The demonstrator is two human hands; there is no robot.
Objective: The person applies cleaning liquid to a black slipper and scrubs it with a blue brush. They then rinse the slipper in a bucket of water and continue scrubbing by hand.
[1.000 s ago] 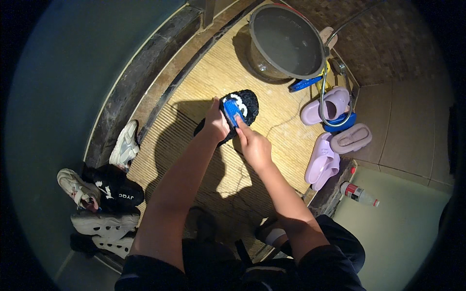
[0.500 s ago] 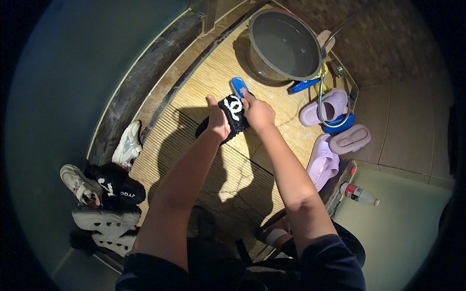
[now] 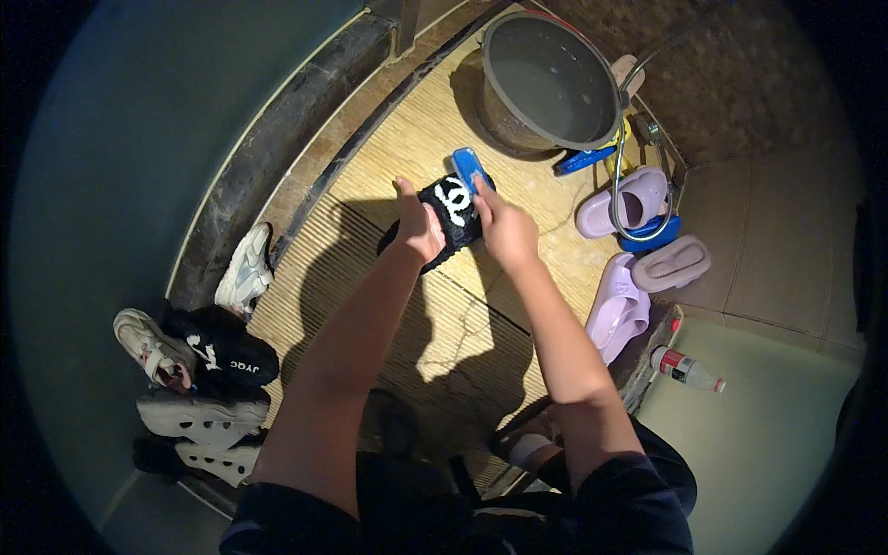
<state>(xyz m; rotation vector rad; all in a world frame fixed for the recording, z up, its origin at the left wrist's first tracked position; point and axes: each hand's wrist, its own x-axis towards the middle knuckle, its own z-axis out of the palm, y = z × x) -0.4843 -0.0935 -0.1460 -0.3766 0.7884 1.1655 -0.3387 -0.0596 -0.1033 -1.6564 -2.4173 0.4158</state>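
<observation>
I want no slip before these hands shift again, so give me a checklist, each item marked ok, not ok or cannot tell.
1. Left hand on the fluffy black slipper: ok, it is against the slipper's side.
2. Right hand gripping the blue brush: ok.
3. Brush at the slipper: ok, its near end is beside the white motif.
4. Brush pressing into the plush: cannot tell, its back hides the contact.
5. Grey bucket upright: ok, standing beyond the slipper.
6. Silver hose clear of the footwear: not ok, it loops across a lilac slide.
</observation>
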